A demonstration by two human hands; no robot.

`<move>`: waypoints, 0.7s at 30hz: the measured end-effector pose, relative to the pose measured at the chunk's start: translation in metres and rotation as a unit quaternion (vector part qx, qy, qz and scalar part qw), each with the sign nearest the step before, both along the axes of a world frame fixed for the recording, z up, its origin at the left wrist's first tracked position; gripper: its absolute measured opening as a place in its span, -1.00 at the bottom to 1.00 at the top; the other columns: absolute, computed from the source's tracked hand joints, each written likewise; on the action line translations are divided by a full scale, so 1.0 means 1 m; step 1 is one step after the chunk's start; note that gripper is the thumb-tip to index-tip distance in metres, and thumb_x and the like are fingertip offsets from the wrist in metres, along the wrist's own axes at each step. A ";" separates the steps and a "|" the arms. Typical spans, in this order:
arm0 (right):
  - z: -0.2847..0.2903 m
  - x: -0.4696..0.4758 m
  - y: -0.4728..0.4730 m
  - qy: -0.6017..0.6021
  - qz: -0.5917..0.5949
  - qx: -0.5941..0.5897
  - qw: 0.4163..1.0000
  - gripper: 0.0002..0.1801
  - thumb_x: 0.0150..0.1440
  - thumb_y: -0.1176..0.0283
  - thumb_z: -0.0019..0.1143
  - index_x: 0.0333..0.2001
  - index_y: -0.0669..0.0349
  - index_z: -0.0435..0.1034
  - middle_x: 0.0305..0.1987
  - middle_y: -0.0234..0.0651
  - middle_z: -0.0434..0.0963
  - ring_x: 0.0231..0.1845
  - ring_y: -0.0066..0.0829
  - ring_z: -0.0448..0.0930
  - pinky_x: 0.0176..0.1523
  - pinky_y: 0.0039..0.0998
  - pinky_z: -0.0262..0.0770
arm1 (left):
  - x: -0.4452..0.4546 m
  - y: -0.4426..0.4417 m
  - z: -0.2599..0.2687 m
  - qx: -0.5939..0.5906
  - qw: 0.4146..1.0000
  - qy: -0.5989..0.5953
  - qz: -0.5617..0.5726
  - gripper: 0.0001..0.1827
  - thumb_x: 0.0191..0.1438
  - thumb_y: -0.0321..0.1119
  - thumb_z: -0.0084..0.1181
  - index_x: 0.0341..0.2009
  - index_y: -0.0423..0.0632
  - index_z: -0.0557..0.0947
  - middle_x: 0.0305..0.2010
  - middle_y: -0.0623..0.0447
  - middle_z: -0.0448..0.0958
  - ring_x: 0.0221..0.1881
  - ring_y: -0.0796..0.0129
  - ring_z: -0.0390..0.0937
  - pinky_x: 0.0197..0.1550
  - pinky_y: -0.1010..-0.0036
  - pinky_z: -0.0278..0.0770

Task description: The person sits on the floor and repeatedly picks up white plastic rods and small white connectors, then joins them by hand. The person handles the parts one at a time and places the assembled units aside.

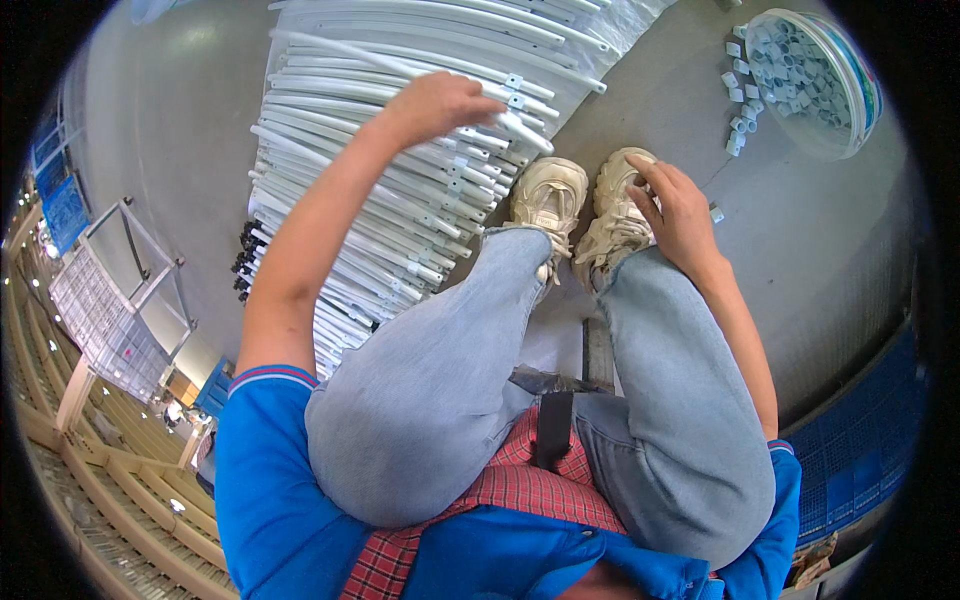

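My left hand [444, 107] is above the pile of white tubes [360, 172], its fingers closed on one white tube [525, 133] near that tube's right end. The tubes lie side by side on the floor, and several have small pale sleeves or clips [456, 166] near their right ends. Over my right shoe [616, 187] hovers my right hand [670, 206], thumb and fingers apart, with nothing seen between them. My left shoe [551, 193] is beside the tube ends.
A clear round tub [862, 127] of short pale plastic sleeves lies at the upper right, loose sleeves [738, 124] spilled beside it. A metal frame [142, 281] stands at the left. Blue mesh crates [855, 457] are at the lower right.
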State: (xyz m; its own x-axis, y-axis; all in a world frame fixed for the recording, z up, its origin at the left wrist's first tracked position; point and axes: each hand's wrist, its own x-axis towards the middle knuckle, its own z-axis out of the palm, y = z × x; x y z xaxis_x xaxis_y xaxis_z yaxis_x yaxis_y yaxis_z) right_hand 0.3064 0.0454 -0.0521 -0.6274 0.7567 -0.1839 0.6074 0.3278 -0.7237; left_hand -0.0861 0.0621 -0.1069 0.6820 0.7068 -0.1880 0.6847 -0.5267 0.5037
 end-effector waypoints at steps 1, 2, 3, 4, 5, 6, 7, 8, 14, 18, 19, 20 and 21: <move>-0.003 0.007 -0.003 -0.029 -0.007 -0.044 0.999 -0.66 0.24 0.39 0.26 0.09 0.17 0.53 -0.14 -0.18 0.64 -0.13 -0.09 0.64 -0.05 -0.17 0.58 | -0.009 0.009 -0.007 0.031 0.999 0.006 -0.007 -0.73 0.17 -0.18 0.31 -0.01 0.27 0.74 -0.41 0.09 0.53 -0.33 0.10 0.57 -0.30 0.19 0.53; -0.006 0.011 -0.006 -0.057 -0.013 -0.088 0.994 -0.71 0.25 0.39 0.23 0.04 0.16 0.56 -0.13 -0.19 0.65 -0.11 -0.08 0.65 -0.03 -0.16 0.59 | -0.013 0.011 -0.014 0.044 0.999 0.015 0.020 -0.72 0.18 -0.18 0.31 0.00 0.27 0.74 -0.31 0.10 0.55 -0.22 0.13 0.58 -0.19 0.23 0.56; -0.012 0.012 -0.010 -0.036 -0.025 -0.081 0.996 -0.74 0.26 0.41 0.22 0.02 0.17 0.56 -0.14 -0.18 0.65 -0.12 -0.07 0.65 -0.04 -0.16 0.59 | -0.012 0.014 -0.025 0.054 0.997 -0.014 0.047 -0.71 0.18 -0.18 0.31 0.02 0.27 0.74 -0.27 0.10 0.56 -0.18 0.13 0.58 -0.13 0.24 0.57; -0.018 0.011 -0.013 -0.013 -0.034 -0.075 0.997 -0.76 0.26 0.43 0.21 0.00 0.18 0.57 -0.16 -0.17 0.65 -0.13 -0.06 0.66 -0.05 -0.17 0.60 | -0.012 0.010 -0.036 0.063 0.994 -0.041 0.076 -0.69 0.18 -0.19 0.31 0.04 0.28 0.74 -0.22 0.09 0.57 -0.13 0.13 0.58 -0.08 0.24 0.57; -0.021 0.010 -0.014 0.010 -0.043 -0.069 0.997 -0.78 0.26 0.45 0.19 -0.02 0.19 0.58 -0.17 -0.16 0.65 -0.13 -0.05 0.66 -0.07 -0.17 0.60 | -0.013 0.005 -0.045 0.072 0.989 -0.068 0.106 -0.67 0.18 -0.19 0.32 0.06 0.28 0.74 -0.17 0.09 0.57 -0.09 0.14 0.57 -0.03 0.24 0.58; -0.021 0.008 -0.013 0.002 -0.038 -0.071 0.997 -0.78 0.26 0.46 0.19 -0.03 0.20 0.58 -0.16 -0.16 0.65 -0.13 -0.04 0.66 -0.07 -0.17 0.60 | -0.012 -0.004 -0.049 0.038 0.989 -0.043 0.139 -0.61 0.17 -0.20 0.33 0.12 0.30 0.72 -0.05 0.07 0.57 0.01 0.13 0.55 0.13 0.22 0.54; -0.023 0.009 -0.012 0.001 -0.036 -0.074 0.997 -0.78 0.26 0.47 0.19 -0.03 0.20 0.58 -0.16 -0.15 0.65 -0.13 -0.03 0.66 -0.07 -0.17 0.60 | -0.013 -0.011 -0.052 0.068 0.984 -0.039 0.157 -0.61 0.15 -0.18 0.34 0.11 0.30 0.73 -0.04 0.08 0.58 0.01 0.14 0.55 0.14 0.21 0.52; -0.026 0.010 -0.009 0.000 -0.035 -0.078 0.996 -0.78 0.26 0.47 0.18 -0.03 0.20 0.58 -0.17 -0.14 0.65 -0.14 -0.03 0.67 -0.07 -0.17 0.60 | -0.015 -0.016 -0.055 0.099 0.979 -0.034 0.175 -0.60 0.14 -0.16 0.35 0.10 0.31 0.73 -0.03 0.09 0.58 0.01 0.14 0.55 0.15 0.19 0.50; -0.053 0.029 -0.013 0.005 -0.069 -0.092 0.993 -0.77 0.29 0.52 0.19 0.01 0.24 0.58 -0.20 -0.12 0.67 -0.26 -0.18 0.66 -0.14 -0.27 0.56 | 0.002 -0.037 -0.048 0.161 0.957 0.059 0.236 -0.60 0.08 -0.16 0.38 0.06 0.41 0.74 -0.04 0.25 0.60 0.00 0.26 0.53 0.15 0.21 0.46; -0.058 0.026 -0.011 0.008 -0.146 -0.177 0.973 -0.80 0.26 0.49 0.22 -0.04 0.23 0.60 -0.09 -0.07 0.70 -0.11 -0.02 0.70 -0.03 -0.24 0.61 | 0.006 -0.029 -0.042 0.197 0.949 0.033 0.243 -0.68 0.16 -0.16 0.34 0.03 0.34 0.78 0.00 0.23 0.62 0.03 0.24 0.54 0.09 0.26 0.46; -0.058 0.024 -0.011 0.011 -0.139 -0.168 0.976 -0.80 0.26 0.49 0.21 -0.05 0.23 0.60 -0.10 -0.07 0.70 -0.12 -0.02 0.70 -0.03 -0.23 0.60 | 0.001 -0.025 -0.044 0.181 0.953 0.005 0.245 -0.70 0.17 -0.16 0.34 0.02 0.32 0.78 0.01 0.22 0.63 0.04 0.22 0.55 0.10 0.26 0.47; -0.057 0.021 -0.010 0.012 -0.134 -0.160 0.978 -0.80 0.26 0.48 0.21 -0.05 0.23 0.60 -0.10 -0.06 0.70 -0.12 -0.02 0.70 -0.04 -0.23 0.60 | -0.005 -0.019 -0.049 0.164 0.955 -0.022 0.247 -0.72 0.18 -0.16 0.33 0.01 0.29 0.79 0.02 0.21 0.63 0.05 0.21 0.55 0.11 0.26 0.48; -0.057 0.020 -0.007 0.014 -0.128 -0.148 0.981 -0.81 0.26 0.48 0.21 -0.06 0.23 0.60 -0.10 -0.06 0.70 -0.13 -0.01 0.70 -0.04 -0.22 0.60 | -0.008 -0.012 -0.052 0.151 0.956 -0.052 0.248 -0.74 0.19 -0.16 0.32 -0.01 0.26 0.79 0.04 0.20 0.64 0.05 0.20 0.56 0.11 0.26 0.48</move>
